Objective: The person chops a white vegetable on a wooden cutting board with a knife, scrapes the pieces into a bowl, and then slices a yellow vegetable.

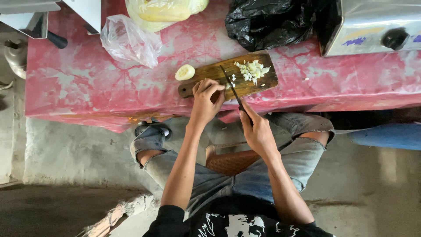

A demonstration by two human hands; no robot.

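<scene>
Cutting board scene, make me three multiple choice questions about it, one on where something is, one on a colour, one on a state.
1. Where does the chopped pile lie?
A. on the board's right end
B. on the floor
C. in the clear bag

2. What colour is the table cover?
A. green
B. pink-red
C. blue

3. What is the right hand doing?
A. resting open
B. gripping the knife
C. holding a cup

Answers: 1 A, the pieces sit on the wooden cutting board at its right end. 2 B, the cover is mottled pink-red. 3 B, its fingers wrap the handle while the left hand rests on the board.
</scene>
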